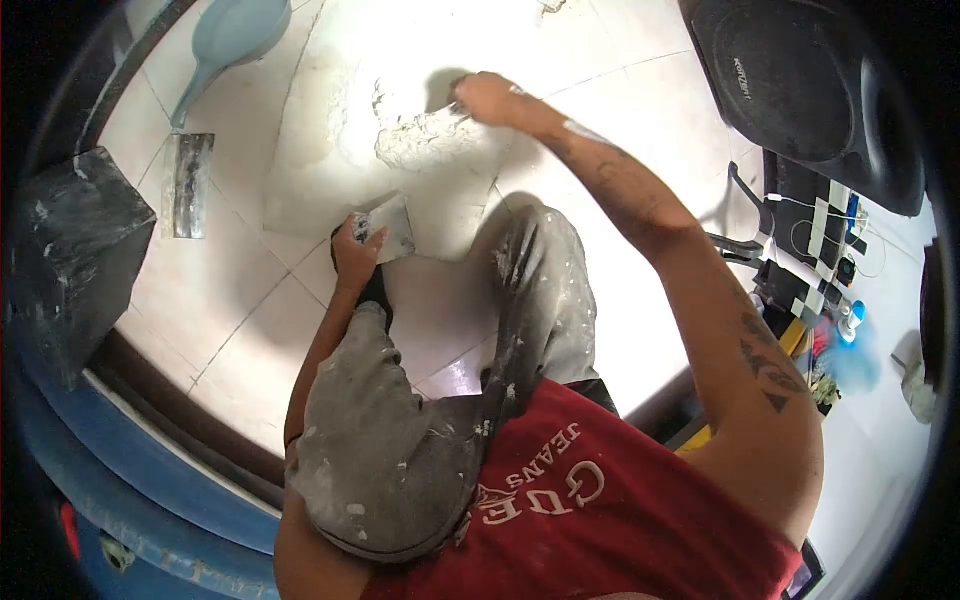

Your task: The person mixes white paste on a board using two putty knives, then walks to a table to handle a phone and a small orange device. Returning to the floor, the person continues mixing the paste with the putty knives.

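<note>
My left hand (357, 250) is closed around a broad flat scraper (393, 228), its pale blade lying over the near edge of a whitish sheet (300, 190) on the floor. Wet white plaster (425, 140) is heaped and smeared in the middle of that sheet. My right hand (486, 98) is closed at the far right side of the heap. Something narrow shows below its fingers, against the plaster, but glare and the hand hide what it is.
A grey-blue dipper (235, 40) and a flat rectangular metal blade (188, 186) lie on the tiles at left. Beside them stands a dark, white-smeared box (80, 250). A large black speaker (790, 85), cables and shelf clutter are at right. My bent knees frame the near floor.
</note>
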